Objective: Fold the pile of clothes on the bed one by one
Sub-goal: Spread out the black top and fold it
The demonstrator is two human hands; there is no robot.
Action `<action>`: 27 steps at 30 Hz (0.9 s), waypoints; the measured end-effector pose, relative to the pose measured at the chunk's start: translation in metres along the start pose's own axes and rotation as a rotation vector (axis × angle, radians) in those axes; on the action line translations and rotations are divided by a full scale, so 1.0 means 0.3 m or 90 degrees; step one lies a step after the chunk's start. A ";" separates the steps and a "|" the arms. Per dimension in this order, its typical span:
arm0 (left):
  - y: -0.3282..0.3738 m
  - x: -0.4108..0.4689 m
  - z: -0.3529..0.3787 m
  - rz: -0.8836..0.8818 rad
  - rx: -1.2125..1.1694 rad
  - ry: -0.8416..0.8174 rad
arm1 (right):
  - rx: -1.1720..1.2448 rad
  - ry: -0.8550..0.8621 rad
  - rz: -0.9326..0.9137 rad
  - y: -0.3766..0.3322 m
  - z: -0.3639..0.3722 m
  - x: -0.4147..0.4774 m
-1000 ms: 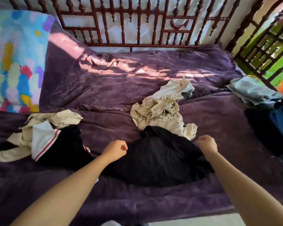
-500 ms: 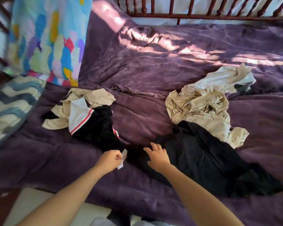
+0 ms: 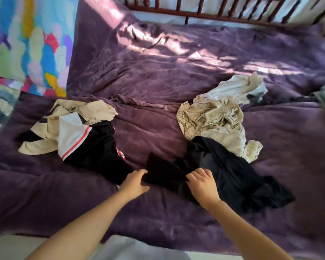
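Broadly, a purple blanket covers the bed, with a multicoloured pillow at its left end. Near the front edge the black garment lies crumpled, its far side touching a cream patterned garment. Well apart to the left sits a heap of clothes in cream, white and black. The left hand pinches the black garment's left edge between fingers and thumb; the right hand rests palm down on it just beside, fingers spread and relaxed.
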State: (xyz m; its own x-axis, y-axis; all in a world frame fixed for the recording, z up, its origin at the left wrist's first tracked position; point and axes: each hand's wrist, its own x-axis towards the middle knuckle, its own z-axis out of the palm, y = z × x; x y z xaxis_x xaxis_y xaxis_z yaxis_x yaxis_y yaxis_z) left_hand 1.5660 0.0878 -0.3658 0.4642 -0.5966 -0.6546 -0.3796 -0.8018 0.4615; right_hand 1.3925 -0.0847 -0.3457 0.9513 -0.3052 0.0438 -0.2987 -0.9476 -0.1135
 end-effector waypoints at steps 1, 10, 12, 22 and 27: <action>0.049 0.015 0.007 0.038 0.014 -0.006 | 0.015 0.084 -0.001 0.026 -0.049 -0.020; 0.476 0.127 -0.130 0.303 -0.240 -0.093 | 0.048 0.255 0.023 0.153 -0.511 0.043; 0.519 0.128 -0.186 0.328 -0.202 -0.059 | 0.143 0.286 0.176 0.177 -0.610 0.118; 0.712 -0.130 -0.988 0.449 -0.243 0.569 | 0.341 0.501 0.216 0.154 -1.200 0.597; 0.659 -0.313 -1.271 0.537 -0.066 0.827 | 0.430 0.631 0.156 0.093 -1.319 0.730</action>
State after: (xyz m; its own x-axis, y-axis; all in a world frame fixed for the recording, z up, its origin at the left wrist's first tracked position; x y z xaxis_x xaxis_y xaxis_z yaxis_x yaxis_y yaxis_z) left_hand 1.7526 -0.0279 0.0152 0.5230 -0.4351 0.7329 -0.8495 -0.1953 0.4902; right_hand 1.5622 -0.2154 0.0536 0.3180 -0.6881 0.6522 -0.0815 -0.7052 -0.7043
